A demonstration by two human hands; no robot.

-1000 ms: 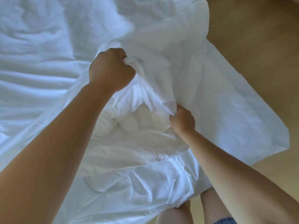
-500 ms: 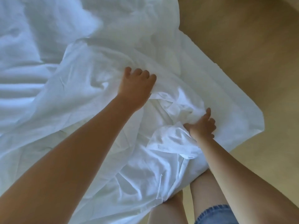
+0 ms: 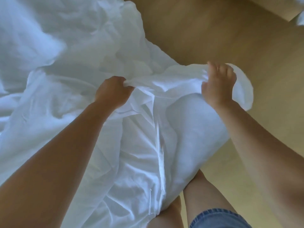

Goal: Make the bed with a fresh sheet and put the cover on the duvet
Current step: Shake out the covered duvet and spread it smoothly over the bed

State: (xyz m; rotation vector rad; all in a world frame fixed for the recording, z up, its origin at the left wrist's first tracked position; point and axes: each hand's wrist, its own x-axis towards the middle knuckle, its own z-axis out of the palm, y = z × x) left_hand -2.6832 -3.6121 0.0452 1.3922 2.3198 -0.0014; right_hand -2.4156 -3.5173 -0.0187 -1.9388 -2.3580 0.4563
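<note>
Left hand (image 3: 113, 91) and right hand (image 3: 217, 86) each clutch the top fold of one white duvet cover (image 3: 139, 145).

The one cover, the largest thing here, hangs from the two grips, its fold stretched between them. The left fist bunches the cloth tightly, and the right hand's fingers curl over the cover's corner. Crumpled white bedding (image 3: 49, 38) lies beyond the cover and to its left; where one cloth ends I cannot tell. One wooden floor (image 3: 213, 30) shows right of the cover. Two bare legs (image 3: 202, 191) stand at its lower edge, one denim hem (image 3: 218, 218) below it.
</note>
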